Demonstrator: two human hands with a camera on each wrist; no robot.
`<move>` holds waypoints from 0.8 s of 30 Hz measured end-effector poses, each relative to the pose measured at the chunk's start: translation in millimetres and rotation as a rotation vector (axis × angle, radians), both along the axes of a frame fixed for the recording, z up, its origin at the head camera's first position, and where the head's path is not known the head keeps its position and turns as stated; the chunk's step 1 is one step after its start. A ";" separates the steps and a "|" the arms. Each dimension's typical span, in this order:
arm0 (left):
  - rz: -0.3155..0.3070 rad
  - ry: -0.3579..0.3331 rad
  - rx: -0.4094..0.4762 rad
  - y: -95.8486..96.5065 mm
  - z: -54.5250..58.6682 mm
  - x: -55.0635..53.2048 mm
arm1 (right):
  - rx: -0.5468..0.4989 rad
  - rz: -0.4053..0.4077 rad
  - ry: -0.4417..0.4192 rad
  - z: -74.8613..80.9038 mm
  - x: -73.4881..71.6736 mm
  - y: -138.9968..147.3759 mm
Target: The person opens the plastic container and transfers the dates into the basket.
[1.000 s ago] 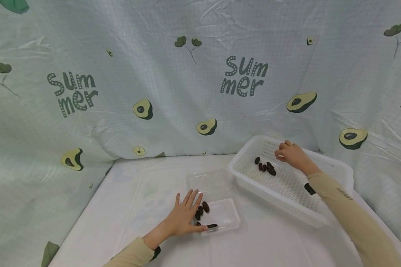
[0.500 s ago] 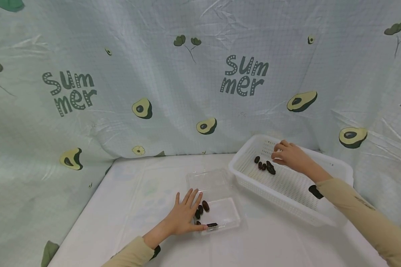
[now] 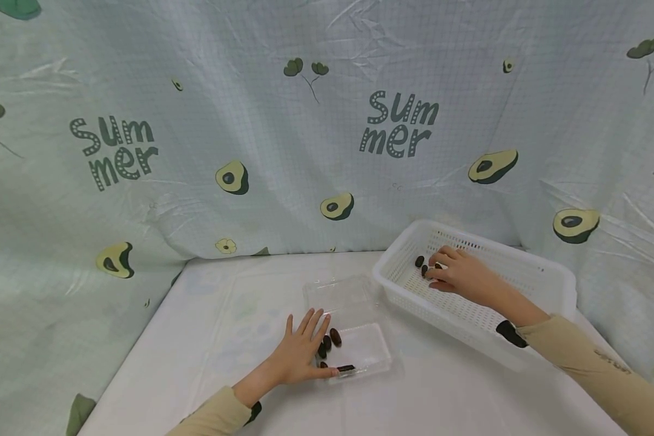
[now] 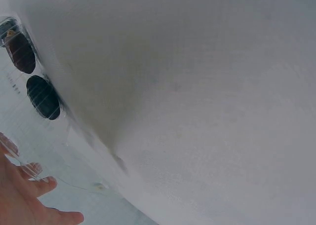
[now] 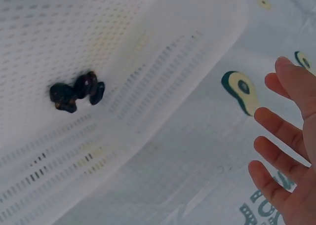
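My left hand (image 3: pixel 300 354) rests with spread fingers on the left side of a clear plastic clamshell box (image 3: pixel 378 342); the left wrist view catches its fingertips (image 4: pixel 44 185) at the clear rim. Several dark brown dates (image 3: pixel 335 337) lie in the box along that side, partly covered by the hand. Over the white basket, my right hand (image 3: pixel 465 278) reaches down with bent fingers at a small group of dates (image 3: pixel 419 261), hiding some of them. In the right wrist view its fingers (image 5: pixel 279 126) are apart with nothing between them, and the dates (image 5: pixel 63 96) lie on the basket floor.
The white perforated basket (image 3: pixel 458 333) stands slantwise at the back right of the white table (image 3: pixel 240 290), its wall close to the box. The box's transparent lid (image 3: pixel 338 295) lies folded back behind it. A printed avocado curtain (image 3: pixel 283 133) hangs behind the table.
My right hand has moved left and down inside the basket, from beside the dates to over them. The left hand and the box have stayed put.
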State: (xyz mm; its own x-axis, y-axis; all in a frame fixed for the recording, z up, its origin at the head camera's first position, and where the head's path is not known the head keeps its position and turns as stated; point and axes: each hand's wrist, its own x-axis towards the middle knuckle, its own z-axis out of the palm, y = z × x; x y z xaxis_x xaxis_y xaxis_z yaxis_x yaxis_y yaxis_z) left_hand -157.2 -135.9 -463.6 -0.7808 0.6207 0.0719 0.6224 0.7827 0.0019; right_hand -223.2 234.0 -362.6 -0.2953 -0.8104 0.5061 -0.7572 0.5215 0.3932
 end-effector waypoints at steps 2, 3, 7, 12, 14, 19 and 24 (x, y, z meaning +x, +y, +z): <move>-0.002 0.004 -0.001 0.0 -0.1 0.3 | 0.001 0.015 0.004 -0.6 6.2 -6.5; -0.004 0.007 -0.001 0.0 -0.2 0.4 | 0.003 0.019 0.008 -0.8 9.1 -9.9; -0.009 0.014 0.001 0.2 0.7 1.4 | 0.011 0.025 0.024 0.1 19.9 -25.0; -0.012 0.017 0.009 0.7 1.2 1.6 | 0.028 0.043 0.000 -0.7 31.9 -44.5; -0.014 0.022 0.012 0.5 0.6 1.3 | 0.025 0.059 -0.023 -2.7 35.8 -52.1; -0.016 0.039 0.008 -0.1 -1.2 0.6 | 0.018 0.101 -0.066 -12.2 42.2 -71.0; -0.004 0.015 0.004 0.5 -0.5 0.8 | 0.068 0.115 -0.069 -27.5 44.8 -90.5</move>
State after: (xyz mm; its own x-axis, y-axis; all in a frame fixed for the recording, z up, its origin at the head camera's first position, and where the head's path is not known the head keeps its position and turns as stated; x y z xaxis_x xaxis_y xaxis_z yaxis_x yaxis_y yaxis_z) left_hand -156.4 -135.4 -464.2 -0.7770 0.6235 0.0861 0.6255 0.7802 -0.0048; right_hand -178.4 143.6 -390.1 -0.2311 -0.8724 0.4306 -0.8368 0.4041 0.3695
